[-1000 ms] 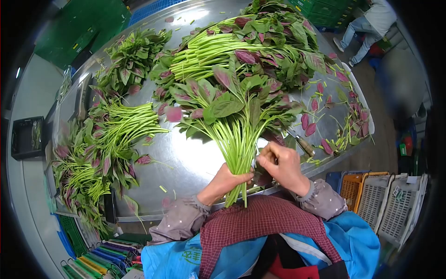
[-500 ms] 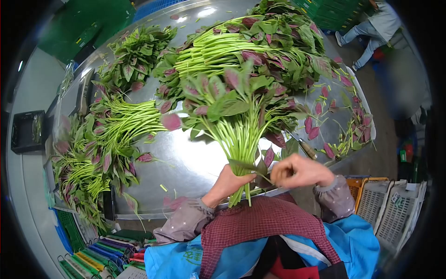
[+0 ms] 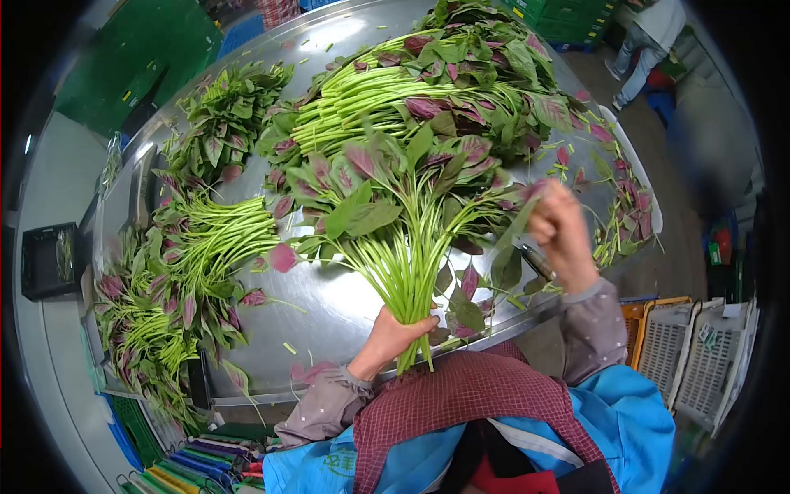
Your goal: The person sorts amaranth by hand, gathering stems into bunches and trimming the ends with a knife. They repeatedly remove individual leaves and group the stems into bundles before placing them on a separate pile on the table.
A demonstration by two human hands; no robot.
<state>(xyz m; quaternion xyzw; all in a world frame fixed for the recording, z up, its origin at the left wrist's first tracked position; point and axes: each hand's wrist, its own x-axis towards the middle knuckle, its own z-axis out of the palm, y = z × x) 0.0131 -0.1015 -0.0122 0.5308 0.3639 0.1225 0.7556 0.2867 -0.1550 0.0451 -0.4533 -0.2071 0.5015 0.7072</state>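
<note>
My left hand (image 3: 393, 336) is wrapped round the lower stems of a bunch of green and purple leafy greens (image 3: 407, 255), whose leaves spread away from me over the metal table (image 3: 309, 350). To the right of the bunch, my right hand (image 3: 561, 229) is raised with its fingers closed on a leaf (image 3: 518, 226), somewhat blurred. Beneath that hand a knife handle (image 3: 536, 262) shows on the table. Behind the bunch lies a large pile of the same greens (image 3: 362, 103), stems to the left.
More greens (image 3: 222, 230) lie along the table's left side. Loose leaves and trimmings (image 3: 625, 214) are scattered at the right edge. Crates (image 3: 668, 350) stand at the lower right, a black box (image 3: 51, 259) at the far left. Another person (image 3: 646, 49) is at the upper right.
My right hand has moved up and away from the stems, now with a leaf in it. My left hand still holds the bunch, slightly lower and further left in view.
</note>
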